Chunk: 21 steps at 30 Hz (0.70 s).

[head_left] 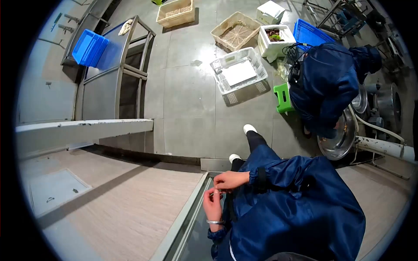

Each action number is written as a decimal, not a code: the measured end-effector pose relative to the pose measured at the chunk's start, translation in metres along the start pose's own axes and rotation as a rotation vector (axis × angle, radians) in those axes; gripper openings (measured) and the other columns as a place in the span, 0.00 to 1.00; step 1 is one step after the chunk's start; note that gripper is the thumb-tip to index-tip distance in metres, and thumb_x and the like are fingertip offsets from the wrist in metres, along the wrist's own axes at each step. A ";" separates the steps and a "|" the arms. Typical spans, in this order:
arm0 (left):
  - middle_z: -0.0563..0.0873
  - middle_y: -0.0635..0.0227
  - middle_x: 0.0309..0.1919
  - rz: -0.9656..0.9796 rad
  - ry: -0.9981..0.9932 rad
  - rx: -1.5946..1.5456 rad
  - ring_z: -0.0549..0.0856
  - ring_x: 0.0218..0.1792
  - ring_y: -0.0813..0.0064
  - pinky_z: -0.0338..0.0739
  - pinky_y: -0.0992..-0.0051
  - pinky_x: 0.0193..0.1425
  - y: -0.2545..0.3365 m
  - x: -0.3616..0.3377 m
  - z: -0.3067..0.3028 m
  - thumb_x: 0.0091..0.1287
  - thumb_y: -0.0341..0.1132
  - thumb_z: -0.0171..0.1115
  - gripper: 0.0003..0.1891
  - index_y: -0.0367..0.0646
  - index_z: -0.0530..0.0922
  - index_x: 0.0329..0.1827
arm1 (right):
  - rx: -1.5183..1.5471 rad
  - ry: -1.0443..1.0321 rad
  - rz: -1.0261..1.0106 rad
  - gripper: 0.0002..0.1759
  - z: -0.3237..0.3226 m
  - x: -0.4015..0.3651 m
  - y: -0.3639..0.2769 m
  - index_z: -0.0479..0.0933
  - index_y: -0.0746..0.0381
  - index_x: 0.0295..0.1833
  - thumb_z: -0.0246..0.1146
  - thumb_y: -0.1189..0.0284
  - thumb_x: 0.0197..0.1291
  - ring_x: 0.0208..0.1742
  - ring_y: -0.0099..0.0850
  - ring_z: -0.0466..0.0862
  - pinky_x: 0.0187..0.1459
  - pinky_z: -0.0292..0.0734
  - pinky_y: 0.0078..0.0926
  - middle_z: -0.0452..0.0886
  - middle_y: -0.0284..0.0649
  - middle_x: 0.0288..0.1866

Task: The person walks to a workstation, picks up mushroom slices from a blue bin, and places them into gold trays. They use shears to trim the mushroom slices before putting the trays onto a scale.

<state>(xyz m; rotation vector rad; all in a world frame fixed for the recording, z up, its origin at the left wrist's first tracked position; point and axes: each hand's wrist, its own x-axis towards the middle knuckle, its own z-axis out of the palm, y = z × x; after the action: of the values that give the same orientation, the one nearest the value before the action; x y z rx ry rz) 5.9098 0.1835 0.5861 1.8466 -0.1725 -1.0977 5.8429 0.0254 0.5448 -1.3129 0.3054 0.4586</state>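
My two hands meet in front of my blue jacket, low in the view. My right hand reaches in from a dark-cuffed sleeve, its fingers curled and pinching at the fingertips of my left hand. That left hand is raised palm toward me and has a thin silver bracelet on the wrist. Something tiny and pale may sit between the fingertips, but it is too small to make out. My dark trouser legs and white shoes stretch out over the grey floor.
Another person in a blue jacket crouches on a green stool by metal basins. Several crates lie on the floor, among them a white one and a beige one. A blue crate rests on a steel table. A metal edge runs beside my hands.
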 end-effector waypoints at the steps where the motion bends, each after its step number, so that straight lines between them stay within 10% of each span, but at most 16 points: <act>1: 0.81 0.66 0.36 0.009 -0.008 0.005 0.81 0.37 0.77 0.77 0.77 0.41 0.004 0.008 0.002 0.68 0.36 0.54 0.10 0.36 0.74 0.44 | 0.041 0.006 0.008 0.14 -0.008 -0.001 -0.001 0.73 0.64 0.38 0.52 0.63 0.65 0.24 0.23 0.78 0.27 0.74 0.21 0.79 0.36 0.27; 10: 0.80 0.62 0.45 0.405 -0.366 0.471 0.79 0.42 0.79 0.72 0.81 0.43 0.087 0.097 0.081 0.67 0.33 0.55 0.09 0.35 0.77 0.36 | 0.341 0.267 0.001 0.15 -0.136 -0.034 0.002 0.75 0.63 0.42 0.54 0.61 0.64 0.24 0.19 0.76 0.26 0.72 0.17 0.79 0.34 0.28; 11: 0.80 0.57 0.46 0.193 -0.466 0.358 0.79 0.49 0.67 0.71 0.72 0.51 0.097 0.105 0.090 0.64 0.33 0.58 0.07 0.37 0.79 0.33 | 0.417 0.370 -0.007 0.15 -0.152 -0.047 0.005 0.75 0.62 0.42 0.54 0.61 0.64 0.23 0.19 0.76 0.25 0.71 0.17 0.78 0.33 0.27; 16: 0.82 0.64 0.44 0.141 -0.659 0.353 0.79 0.42 0.79 0.73 0.78 0.48 0.131 0.145 0.132 0.66 0.34 0.56 0.08 0.38 0.79 0.38 | 0.772 1.089 -0.008 0.13 -0.202 -0.136 0.117 0.75 0.58 0.44 0.58 0.60 0.62 0.22 0.19 0.75 0.22 0.69 0.14 0.78 0.31 0.26; 21: 0.81 0.70 0.38 0.158 -0.969 0.486 0.78 0.39 0.83 0.73 0.80 0.44 0.184 0.200 0.185 0.69 0.35 0.53 0.11 0.37 0.76 0.48 | 1.204 1.985 0.414 0.07 -0.009 -0.272 0.292 0.75 0.58 0.35 0.53 0.69 0.62 0.20 0.24 0.73 0.17 0.67 0.21 0.75 0.33 0.21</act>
<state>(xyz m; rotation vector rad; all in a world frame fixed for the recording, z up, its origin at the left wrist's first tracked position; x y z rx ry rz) 5.9486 -0.1432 0.5798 1.4895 -1.2062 -1.8670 5.4642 0.0299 0.4204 -0.0341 2.0944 -0.8269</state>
